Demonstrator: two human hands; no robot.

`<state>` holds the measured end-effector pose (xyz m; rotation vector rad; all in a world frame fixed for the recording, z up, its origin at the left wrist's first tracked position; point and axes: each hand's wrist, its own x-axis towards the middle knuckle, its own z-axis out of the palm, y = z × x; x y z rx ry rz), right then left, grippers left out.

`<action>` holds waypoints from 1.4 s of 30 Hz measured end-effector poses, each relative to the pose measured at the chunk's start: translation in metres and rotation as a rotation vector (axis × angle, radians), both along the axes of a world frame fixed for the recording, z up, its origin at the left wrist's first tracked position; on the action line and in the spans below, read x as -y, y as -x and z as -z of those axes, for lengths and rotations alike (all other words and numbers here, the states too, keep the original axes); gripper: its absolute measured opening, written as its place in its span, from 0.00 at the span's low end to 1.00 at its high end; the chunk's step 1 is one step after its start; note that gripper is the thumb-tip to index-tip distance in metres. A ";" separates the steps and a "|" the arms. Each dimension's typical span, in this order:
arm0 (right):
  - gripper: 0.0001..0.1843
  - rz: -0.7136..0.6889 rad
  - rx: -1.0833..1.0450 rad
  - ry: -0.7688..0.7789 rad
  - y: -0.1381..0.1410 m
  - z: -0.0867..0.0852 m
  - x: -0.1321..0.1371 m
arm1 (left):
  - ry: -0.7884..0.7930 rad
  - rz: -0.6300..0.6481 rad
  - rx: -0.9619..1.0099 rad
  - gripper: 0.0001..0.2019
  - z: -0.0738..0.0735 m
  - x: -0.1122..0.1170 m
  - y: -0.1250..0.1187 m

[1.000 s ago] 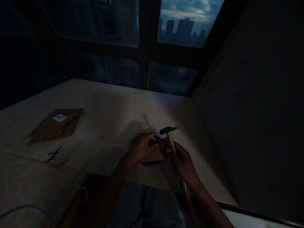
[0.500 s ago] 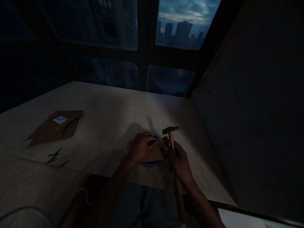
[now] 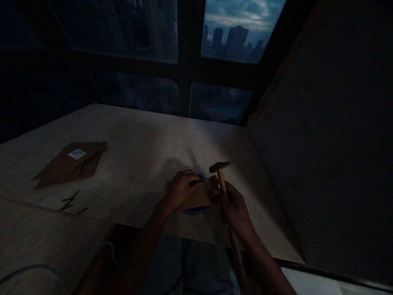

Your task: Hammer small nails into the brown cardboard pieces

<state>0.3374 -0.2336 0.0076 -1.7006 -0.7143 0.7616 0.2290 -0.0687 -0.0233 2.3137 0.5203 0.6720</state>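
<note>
My left hand point(image 3: 181, 189) is closed around a short, dark, thin tool point(image 3: 194, 182), whose kind the dim light hides. It is over a flat tan piece point(image 3: 199, 199), which looks like thin board. Under this piece a round blue thing point(image 3: 196, 212) shows at the edges. My right hand point(image 3: 235, 209) grips the wooden handle of a hammer point(image 3: 221, 180), its dark metal head upright above the fingers. The fingertips of that hand are at the right edge of the tan piece; whether they pinch it is too dark to tell.
Brown paper envelopes point(image 3: 69, 166) with a white label lie on the pale table point(image 3: 138, 143) to the left. Several thin dark pieces point(image 3: 70, 200) are in front of them. A cable point(image 3: 33, 268) curves at lower left. Windows close the far side, a dark wall point(image 3: 322, 155) the right.
The hammer's handle has tilted slightly, its lower end swinging to the right. Both hands stay nearly where they were over the tan piece.
</note>
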 end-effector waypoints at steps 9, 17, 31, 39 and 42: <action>0.22 -0.160 -0.032 -0.024 0.001 -0.047 0.021 | -0.153 -0.087 0.040 0.11 0.000 0.001 0.018; 0.21 -0.203 -0.046 -0.006 0.000 -0.071 0.030 | -0.230 -0.189 -0.065 0.09 -0.007 0.028 0.013; 0.29 -0.059 -0.169 0.027 -0.001 -0.037 0.032 | -0.105 -0.127 -0.012 0.06 0.004 0.014 0.009; 0.30 -0.017 -0.200 0.016 -0.005 -0.023 0.030 | -0.029 -0.208 0.063 0.05 0.006 0.013 0.012; 0.31 0.000 -0.191 0.027 -0.003 -0.017 0.030 | -0.033 -0.225 0.116 0.04 0.008 0.009 0.015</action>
